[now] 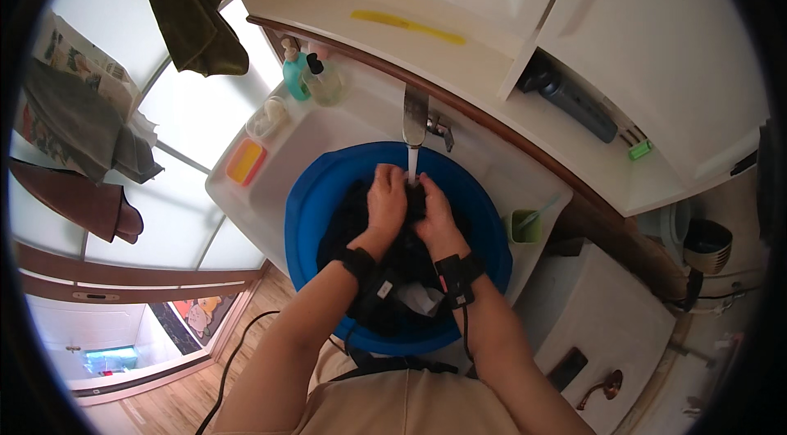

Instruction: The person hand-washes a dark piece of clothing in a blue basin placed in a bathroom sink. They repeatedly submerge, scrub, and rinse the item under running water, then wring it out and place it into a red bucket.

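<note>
Water runs from the faucet (415,118) into a blue plastic basin (302,213) set in the white sink (270,170). Dark cloth (344,226) lies heaped inside the basin. Under the stream, my left hand (387,200) and my right hand (436,207) grip a dark piece of this cloth between them. Both wrists wear black straps with small devices and cables. A pale grey patch (420,298), perhaps a label or cloth, shows on the pile nearer my body. My palms are hidden from view.
Two pump bottles (297,75) (324,83) and a soap dish (246,162) stand along the left rim. A green cup (525,226) holding a toothbrush is at the right. On the shelf above are a yellow comb (407,26) and a grey hair dryer (578,108). Towels (190,10) hang left.
</note>
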Demonstrator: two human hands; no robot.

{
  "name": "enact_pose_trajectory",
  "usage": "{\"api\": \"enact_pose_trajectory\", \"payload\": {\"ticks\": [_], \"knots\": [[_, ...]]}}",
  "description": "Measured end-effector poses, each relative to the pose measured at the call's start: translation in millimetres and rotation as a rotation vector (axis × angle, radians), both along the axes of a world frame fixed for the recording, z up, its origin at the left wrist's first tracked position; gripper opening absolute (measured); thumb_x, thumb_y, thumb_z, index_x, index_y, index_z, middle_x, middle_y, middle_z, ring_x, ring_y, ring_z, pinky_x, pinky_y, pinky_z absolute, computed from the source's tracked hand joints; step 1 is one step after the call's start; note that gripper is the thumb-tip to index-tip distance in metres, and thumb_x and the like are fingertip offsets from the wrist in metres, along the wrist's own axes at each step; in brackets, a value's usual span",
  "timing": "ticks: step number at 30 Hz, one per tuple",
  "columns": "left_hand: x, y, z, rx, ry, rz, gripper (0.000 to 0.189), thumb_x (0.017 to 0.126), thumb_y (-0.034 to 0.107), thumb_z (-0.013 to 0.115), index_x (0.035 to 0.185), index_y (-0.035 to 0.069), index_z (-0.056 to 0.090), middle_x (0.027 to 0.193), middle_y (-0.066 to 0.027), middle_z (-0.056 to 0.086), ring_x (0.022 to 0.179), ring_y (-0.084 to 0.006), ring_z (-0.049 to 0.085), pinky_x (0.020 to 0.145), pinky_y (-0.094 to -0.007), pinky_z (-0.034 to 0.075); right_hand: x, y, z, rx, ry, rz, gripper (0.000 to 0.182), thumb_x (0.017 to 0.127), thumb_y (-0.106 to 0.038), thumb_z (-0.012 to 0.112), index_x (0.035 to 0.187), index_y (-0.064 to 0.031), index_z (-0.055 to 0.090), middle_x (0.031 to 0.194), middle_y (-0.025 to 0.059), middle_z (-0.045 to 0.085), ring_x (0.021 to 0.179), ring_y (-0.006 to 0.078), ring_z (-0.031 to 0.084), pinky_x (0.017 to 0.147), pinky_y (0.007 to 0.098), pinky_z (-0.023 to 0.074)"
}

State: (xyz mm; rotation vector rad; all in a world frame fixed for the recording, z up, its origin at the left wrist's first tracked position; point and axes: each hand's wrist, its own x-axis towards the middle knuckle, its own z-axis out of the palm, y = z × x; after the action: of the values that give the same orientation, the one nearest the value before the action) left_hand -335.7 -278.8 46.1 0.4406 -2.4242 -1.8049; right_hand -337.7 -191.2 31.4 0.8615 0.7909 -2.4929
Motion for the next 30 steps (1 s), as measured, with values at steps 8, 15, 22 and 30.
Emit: {"api": "enact_pose_trajectory", "payload": {"ticks": [8,15,22,30], "knots": [[19,11,-25,-0.233,0.038,-0.185,0.034,0.083,0.015,0.049,0.115,0.004,0.048,0.105,-0.0256,0.053,0.096,-0.0415,0.049,0.083,-0.0442,0.041,-5,4,-10,0.044,0.148,-0.137,0.032,0.091,-0.032,0.043,0.113,-0.0093,0.051,0.106,0.0103,0.057,0.095,0.0236,0.055,0.085,0.0375,0.0436],[-5,-2,-37,-0.403,0.248,-0.071,0.022,0.076,0.009,0.058,0.096,0.002,0.057,0.096,-0.02,0.053,0.093,-0.0348,0.048,0.08,-0.0389,0.041,13,-11,8,-0.023,0.163,-0.05,0.031,0.09,-0.029,0.048,0.118,-0.0159,0.049,0.114,0.005,0.051,0.106,0.0205,0.048,0.092,0.0364,0.0385],[-15,-2,-9,-0.26,-0.003,-0.032,0.023,0.088,0.023,0.043,0.092,0.003,0.052,0.088,-0.0207,0.057,0.086,-0.0405,0.053,0.072,-0.0434,0.044,14,-9,12,0.028,0.028,-0.053,0.028,0.085,-0.032,0.055,0.104,-0.0114,0.057,0.099,0.0071,0.06,0.091,0.0232,0.057,0.083,0.0386,0.0453],[21,29,2,-0.418,0.278,-0.247,0.024,0.083,0.023,0.051,0.099,0.005,0.055,0.096,-0.0205,0.053,0.085,-0.0395,0.053,0.078,-0.0461,0.042,7,28,-24,0.047,0.364,0.051,0.042,0.089,-0.043,0.044,0.108,-0.0071,0.054,0.103,0.0125,0.059,0.098,0.0238,0.056,0.084,0.0349,0.0454]]}}
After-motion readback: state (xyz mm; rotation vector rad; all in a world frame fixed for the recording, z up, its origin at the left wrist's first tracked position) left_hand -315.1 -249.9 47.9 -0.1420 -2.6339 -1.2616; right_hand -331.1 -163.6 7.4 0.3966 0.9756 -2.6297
